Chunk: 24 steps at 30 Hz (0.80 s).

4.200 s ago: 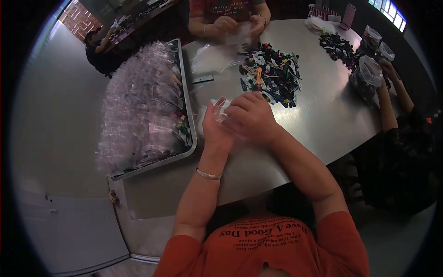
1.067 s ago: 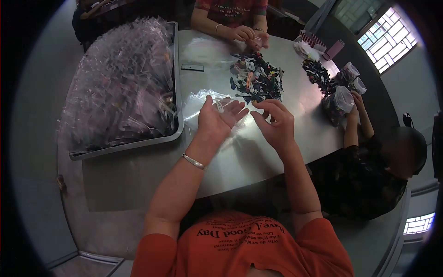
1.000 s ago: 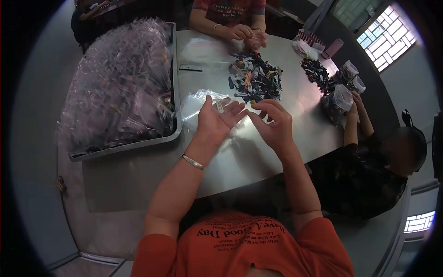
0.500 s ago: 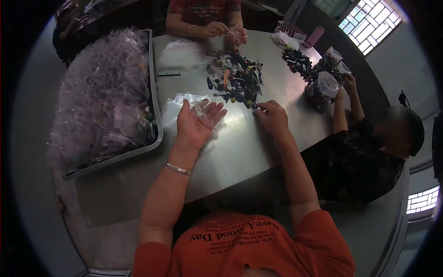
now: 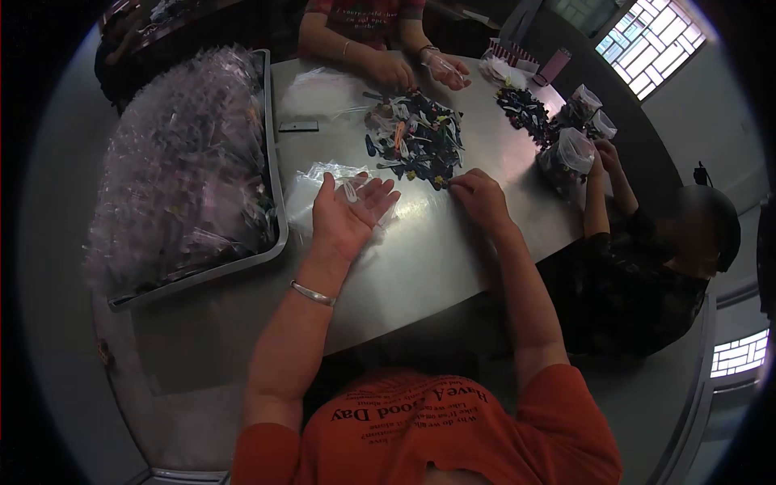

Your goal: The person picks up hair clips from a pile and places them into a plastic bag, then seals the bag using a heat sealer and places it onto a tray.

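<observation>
- The left hand (image 5: 346, 217) is palm up above the table (image 5: 404, 279), its fingers spread and slightly curled, clenching nothing. A clear bag (image 5: 363, 196) and a white clip (image 5: 350, 191) lie across the fingers; whether the clip is inside the bag is hard to tell.
- The right hand (image 5: 485, 200) is palm down at the near right edge of the clip pile (image 5: 420, 133), thumb and fingertips drawn together beside a yellow piece (image 5: 439, 182) – whether they grasp a clip, I cannot tell.
- The clip pile lies loose on the table beyond both hands: mostly dark and white clips, with an orange clip (image 5: 399, 134) among them.
- Flat clear bags (image 5: 301, 192) lie on the table beside the left hand, partly behind it. More bags (image 5: 315, 90) lie farther off, past a dark flat object (image 5: 299, 126).
- To the left, a grey-rimmed tray (image 5: 278, 238) holds a high heap of clear packets (image 5: 186, 162).
- Across the table, one co-worker's hand (image 5: 394, 69) reaches to the pile's far edge; the other (image 5: 447, 71) holds clear plastic.
- At the right, another person's hands (image 5: 605, 155) are at a bulging bag (image 5: 568, 155), near a second pile (image 5: 525, 113) and a pink bottle (image 5: 553, 66).
</observation>
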### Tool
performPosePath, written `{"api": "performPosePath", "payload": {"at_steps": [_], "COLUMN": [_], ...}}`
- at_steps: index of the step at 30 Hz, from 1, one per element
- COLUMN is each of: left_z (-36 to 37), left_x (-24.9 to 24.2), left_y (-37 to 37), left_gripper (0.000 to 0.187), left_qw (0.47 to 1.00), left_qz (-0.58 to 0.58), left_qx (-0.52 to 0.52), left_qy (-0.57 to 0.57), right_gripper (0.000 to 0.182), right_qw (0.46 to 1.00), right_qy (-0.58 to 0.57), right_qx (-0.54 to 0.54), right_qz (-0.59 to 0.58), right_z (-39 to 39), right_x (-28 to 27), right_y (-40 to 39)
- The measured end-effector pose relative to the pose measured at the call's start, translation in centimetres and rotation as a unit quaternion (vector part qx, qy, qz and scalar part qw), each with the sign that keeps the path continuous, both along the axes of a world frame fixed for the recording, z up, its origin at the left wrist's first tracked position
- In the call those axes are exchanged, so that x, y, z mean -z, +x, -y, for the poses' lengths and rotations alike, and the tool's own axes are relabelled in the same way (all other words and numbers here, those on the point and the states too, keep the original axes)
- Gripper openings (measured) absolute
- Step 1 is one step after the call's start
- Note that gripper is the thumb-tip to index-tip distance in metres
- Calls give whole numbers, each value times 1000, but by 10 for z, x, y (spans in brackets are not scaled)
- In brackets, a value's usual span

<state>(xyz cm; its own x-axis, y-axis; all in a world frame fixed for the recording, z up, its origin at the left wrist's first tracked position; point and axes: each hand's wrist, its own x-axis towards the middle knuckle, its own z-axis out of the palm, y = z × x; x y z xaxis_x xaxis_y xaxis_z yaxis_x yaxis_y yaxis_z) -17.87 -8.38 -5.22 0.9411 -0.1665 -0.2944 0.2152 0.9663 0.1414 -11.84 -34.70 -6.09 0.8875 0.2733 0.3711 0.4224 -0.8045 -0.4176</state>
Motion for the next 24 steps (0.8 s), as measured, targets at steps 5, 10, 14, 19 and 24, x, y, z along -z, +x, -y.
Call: {"api": "performPosePath", "payload": {"at_steps": [5, 10, 14, 19, 24], "left_z": [1, 1, 1, 3, 3], "left_x": [1, -2, -1, -4, 8], "left_y": [2, 1, 2, 2, 4], "left_gripper": [56, 56, 57, 57, 59], "left_qw": [1000, 1000, 1000, 999, 999], "left_qz": [-2, -26, -19, -41, 28], "left_qx": [3, -3, -3, -1, 32], "left_qy": [-7, -7, -14, 5, -5], "right_gripper": [11, 6, 5, 9, 15], "right_qw": [996, 992, 988, 975, 965], "right_qy": [-6, 61, 101, 132, -72], "right_qx": [54, 83, 26, -143, -157], "right_qz": [65, 74, 111, 108, 196], "right_z": [-13, -21, -40, -88, -111], "right_x": [-8, -9, -27, -78, -77], "right_y": [-13, -19, -32, -79, -79]}}
